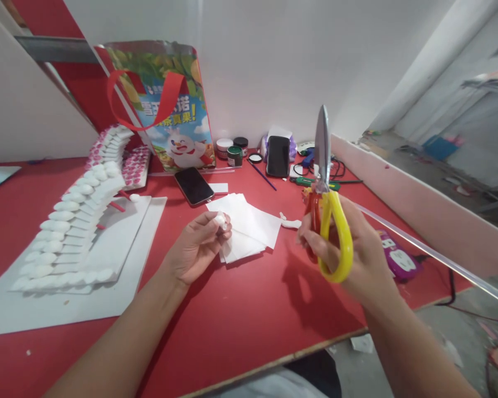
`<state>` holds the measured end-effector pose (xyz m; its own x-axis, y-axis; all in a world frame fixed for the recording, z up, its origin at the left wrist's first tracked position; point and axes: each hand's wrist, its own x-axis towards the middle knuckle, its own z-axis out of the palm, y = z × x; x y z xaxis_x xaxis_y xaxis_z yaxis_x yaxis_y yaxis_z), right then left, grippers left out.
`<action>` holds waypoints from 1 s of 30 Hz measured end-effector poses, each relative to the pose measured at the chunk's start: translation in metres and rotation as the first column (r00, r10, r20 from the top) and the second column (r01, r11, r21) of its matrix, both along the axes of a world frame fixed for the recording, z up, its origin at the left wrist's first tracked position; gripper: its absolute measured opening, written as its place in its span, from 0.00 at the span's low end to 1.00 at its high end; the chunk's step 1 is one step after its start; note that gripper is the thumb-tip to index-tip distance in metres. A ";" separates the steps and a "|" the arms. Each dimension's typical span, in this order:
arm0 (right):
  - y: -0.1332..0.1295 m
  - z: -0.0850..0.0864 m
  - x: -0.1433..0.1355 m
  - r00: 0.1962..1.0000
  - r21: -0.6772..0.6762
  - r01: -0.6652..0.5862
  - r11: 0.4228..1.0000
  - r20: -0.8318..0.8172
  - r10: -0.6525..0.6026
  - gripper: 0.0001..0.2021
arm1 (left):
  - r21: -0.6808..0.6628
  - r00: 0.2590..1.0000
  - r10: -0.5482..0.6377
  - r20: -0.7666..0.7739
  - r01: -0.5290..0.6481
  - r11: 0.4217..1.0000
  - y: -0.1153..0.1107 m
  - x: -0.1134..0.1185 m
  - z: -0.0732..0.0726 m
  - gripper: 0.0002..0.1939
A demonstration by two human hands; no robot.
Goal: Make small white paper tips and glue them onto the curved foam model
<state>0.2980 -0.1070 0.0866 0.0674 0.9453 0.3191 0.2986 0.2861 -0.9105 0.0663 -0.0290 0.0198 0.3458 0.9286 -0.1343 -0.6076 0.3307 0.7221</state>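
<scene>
My left hand (201,243) pinches a small white lump (221,220) between thumb and fingertips, just left of the white paper sheets (246,229). Above the table's right part, my right hand (348,243) is wrapped round scissors with one yellow and one red handle (343,249). Their blades (322,143) point up and look closed together. A thin white strip (291,224) lies on the red table between the sheets and my right hand. At the left, a curved row of white rounded pieces (66,215) rests on white boards (124,265).
A colourful bag (180,121) stands at the back left, with a phone (194,186) before it. Small paint jars (234,156), a thin brush (263,176), a black device (278,156) and a green cutter (315,182) lie behind. A purple item (400,260) sits right, near a clear rod (431,251).
</scene>
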 end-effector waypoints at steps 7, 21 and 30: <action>-0.021 -0.012 0.013 0.991 -0.090 -0.103 0.991 -0.092 0.095 0.22 | 0.042 0.971 0.065 -0.231 -0.056 0.998 -0.004 0.001 0.006 0.16; -0.040 -0.013 -0.002 0.758 -0.157 -0.088 0.984 0.631 0.168 0.37 | 0.236 0.924 0.110 -0.365 -0.023 0.971 -0.016 0.006 0.013 0.14; -0.035 -0.017 -0.006 0.710 -0.192 -0.065 0.979 0.680 0.180 0.36 | 0.309 0.945 0.060 -0.321 0.045 0.950 -0.019 0.005 0.014 0.12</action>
<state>0.2917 -0.1421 0.0695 -0.2369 0.9674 0.0898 0.8318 0.2497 -0.4957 0.0717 -0.0476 0.0338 0.3247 0.9442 0.0553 -0.3257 0.0567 0.9438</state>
